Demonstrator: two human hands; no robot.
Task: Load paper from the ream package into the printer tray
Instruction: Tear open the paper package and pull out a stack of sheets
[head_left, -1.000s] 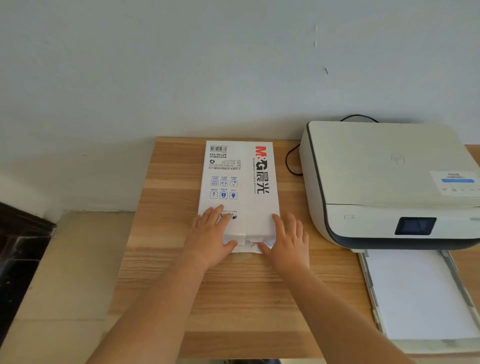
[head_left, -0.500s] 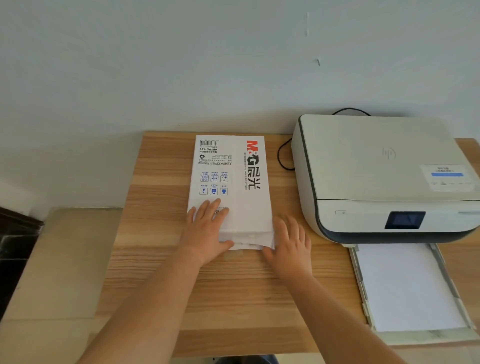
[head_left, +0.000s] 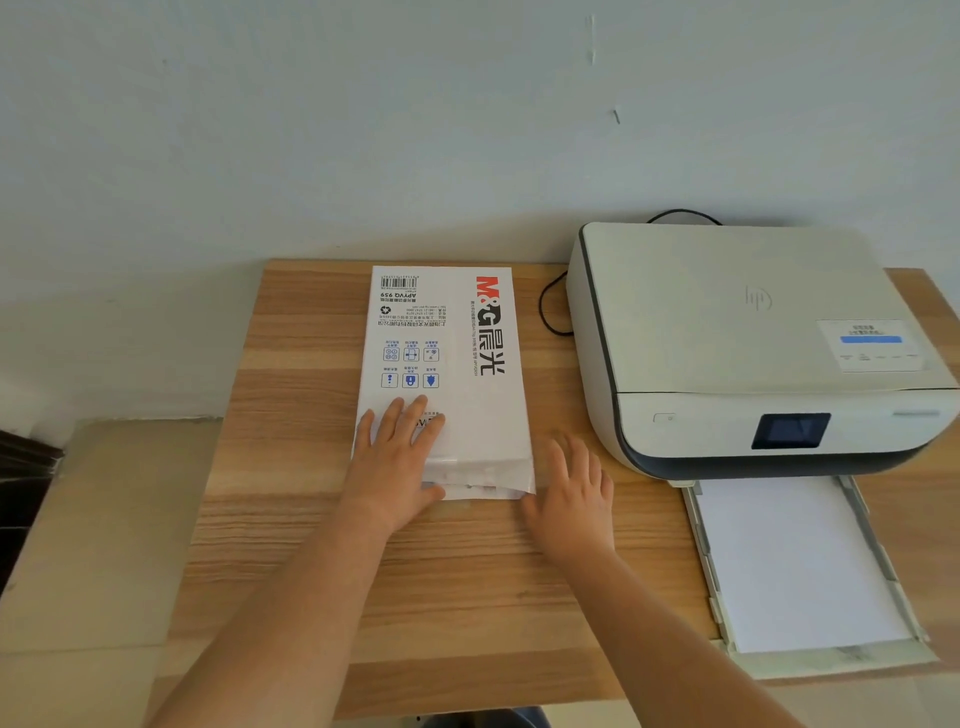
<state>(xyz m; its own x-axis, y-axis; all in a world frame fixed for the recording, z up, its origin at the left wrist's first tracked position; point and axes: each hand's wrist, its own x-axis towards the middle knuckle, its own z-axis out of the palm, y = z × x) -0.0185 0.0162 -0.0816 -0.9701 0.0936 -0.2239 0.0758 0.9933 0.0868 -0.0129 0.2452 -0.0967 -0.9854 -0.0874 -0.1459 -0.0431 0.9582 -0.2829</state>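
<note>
A white ream package (head_left: 470, 364) with red and black lettering lies lengthwise on the wooden table (head_left: 291, 519), its near end open with paper edges showing. My left hand (head_left: 397, 457) rests flat on the package's near left corner, thumb at the opening. My right hand (head_left: 571, 493) lies flat on the table just right of the package's near right corner, fingers spread, holding nothing. A white printer (head_left: 743, 343) stands to the right. Its tray (head_left: 904, 597) is pulled out toward me with white paper (head_left: 795, 561) lying in it.
A black cable (head_left: 545, 312) loops on the table between the package and the printer. The table stands against a pale wall. Left of the table a lower beige surface (head_left: 88, 519) and a dark edge show.
My right hand slid off the package's near end to the table beside its right corner. My left hand stayed on the package. The camera view shifted slightly.
</note>
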